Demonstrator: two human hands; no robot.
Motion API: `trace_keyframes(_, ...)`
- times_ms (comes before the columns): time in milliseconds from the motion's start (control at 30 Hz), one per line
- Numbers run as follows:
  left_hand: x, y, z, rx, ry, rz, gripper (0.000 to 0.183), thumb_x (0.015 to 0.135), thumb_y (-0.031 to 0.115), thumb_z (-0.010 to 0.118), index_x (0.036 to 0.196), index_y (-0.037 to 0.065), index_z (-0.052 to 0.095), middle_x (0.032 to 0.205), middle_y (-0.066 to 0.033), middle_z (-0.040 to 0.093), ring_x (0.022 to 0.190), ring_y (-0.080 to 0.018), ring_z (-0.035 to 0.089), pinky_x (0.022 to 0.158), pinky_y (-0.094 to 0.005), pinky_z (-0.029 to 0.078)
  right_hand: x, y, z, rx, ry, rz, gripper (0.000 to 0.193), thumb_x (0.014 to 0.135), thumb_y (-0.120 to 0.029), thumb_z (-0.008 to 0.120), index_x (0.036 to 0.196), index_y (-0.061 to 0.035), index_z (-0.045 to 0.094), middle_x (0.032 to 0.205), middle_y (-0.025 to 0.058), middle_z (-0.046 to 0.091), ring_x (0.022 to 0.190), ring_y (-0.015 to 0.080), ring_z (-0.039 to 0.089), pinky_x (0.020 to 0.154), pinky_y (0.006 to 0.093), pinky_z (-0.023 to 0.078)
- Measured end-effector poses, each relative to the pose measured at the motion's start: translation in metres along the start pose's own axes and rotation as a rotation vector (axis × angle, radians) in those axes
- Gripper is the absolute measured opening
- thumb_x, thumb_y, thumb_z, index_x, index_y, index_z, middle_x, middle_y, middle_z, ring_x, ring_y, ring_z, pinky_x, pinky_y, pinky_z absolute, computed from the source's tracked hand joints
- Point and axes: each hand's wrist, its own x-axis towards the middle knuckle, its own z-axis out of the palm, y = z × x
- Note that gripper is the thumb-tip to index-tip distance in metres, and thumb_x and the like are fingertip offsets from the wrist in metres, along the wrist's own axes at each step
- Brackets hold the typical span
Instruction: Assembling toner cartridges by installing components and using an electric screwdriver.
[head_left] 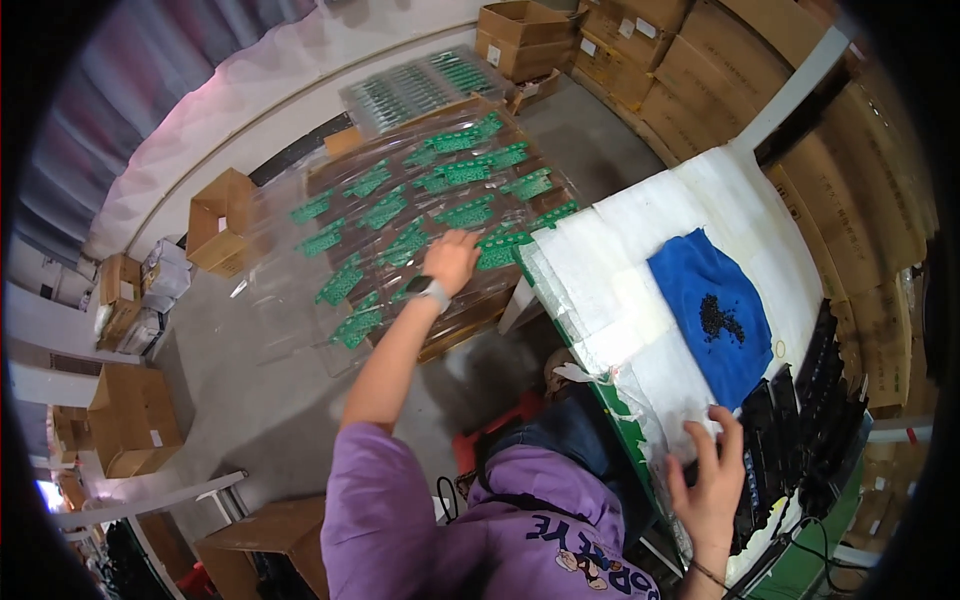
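Purple shirt (390, 490) nearest the lens, left hand (452, 262) among green circuit boards (403, 245), right hand (708, 485) at the white-covered table (620, 260)

From my end of the feed, I take the white-covered table as my reference and read across from the left. Far to the left of it, a grey curtain (130, 110) hangs over the wall, and an open carton (232, 262) stands on the floor. Closer in, just off the table's far left corner, I see clear plastic trays (425, 212) with the green circuit boards set out in slanting rows. The left hand, a watch (430, 290) on its wrist, reaches over the boards nearest the table. Its fingers are bent downward and hide their own tips, so I cannot tell whether they pinch a board or only touch it.

The right hand is over the table's near edge, fingers spread and loosely curled, with nothing between them that I can see. Just beyond its fingertips, on the table, lies a rumpled blue cloth (690, 280) carrying a loose heap of small black pieces (720, 320). Long black parts (765, 430) crowd the table's right side, and stacked brown boxes (840, 200) rise behind them, past the table's right edge.
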Motion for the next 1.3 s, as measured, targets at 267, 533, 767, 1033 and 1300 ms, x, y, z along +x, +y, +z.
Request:
trace_keyframes(267,0.038,0.008,0.054,-0.041,-0.342,-0.135,0.039,0.073,0.027,0.069,0.097,0.001,0.054,0.104,-0.0187,0.056,0.093,-0.0365,0.057,0.076,-0.0449,0.047,0.024,-0.023,0.025,0.131,-0.004,-0.058,0.040,0.061,-0.007,0.070,0.099,-0.0044,0.058,0.109,0.0203,0.048,0.094,0.0366,0.054,0.075,0.0390,0.048)
trace_keyframes(533,0.133,-0.062,-0.002,0.163,-0.205,-0.176,0.036,0.077,0.028,0.065,0.101,0.003,0.055,0.106,-0.0147,0.055,0.101,-0.0319,0.053,0.082,-0.0452,0.045,0.043,-0.025,0.071,0.171,0.168,-0.082,0.036,0.056,-0.010,0.071,0.091,-0.0054,0.060,0.102,0.0172,0.051,0.089,0.0325,0.051,0.073,0.0385,0.041)
trace_keyframes(767,0.183,-0.111,0.046,0.245,-0.497,-0.202,0.044,0.078,0.026,0.065,0.113,0.005,0.049,0.117,-0.0134,0.050,0.112,-0.0298,0.047,0.088,-0.0469,0.043,0.051,-0.026,0.078,0.200,0.119,0.014,0.033,0.056,-0.016,0.072,0.083,-0.0059,0.058,0.092,0.0152,0.046,0.084,0.0295,0.047,0.067,0.0361,0.040)
trace_keyframes(1033,0.199,-0.157,0.064,0.048,-0.443,-0.060,0.044,0.076,0.024,0.066,0.111,0.001,0.053,0.111,-0.0209,0.054,0.101,-0.0370,0.053,0.086,-0.0426,0.044,0.072,-0.030,0.077,0.185,0.095,0.039,0.034,0.053,-0.016,0.073,0.081,-0.0065,0.056,0.090,0.0147,0.045,0.082,0.0284,0.045,0.061,0.0353,0.039)
trace_keyframes(1300,0.261,-0.197,0.060,0.247,-0.443,-0.092,0.040,0.075,0.027,0.067,0.103,0.001,0.057,0.109,-0.0207,0.055,0.101,-0.0353,0.054,0.087,-0.0424,0.043,0.072,-0.036,0.074,0.171,0.067,0.023,0.039,0.058,-0.015,0.074,0.091,-0.0080,0.054,0.094,0.0162,0.048,0.078,0.0310,0.048,0.063,0.0423,0.039)
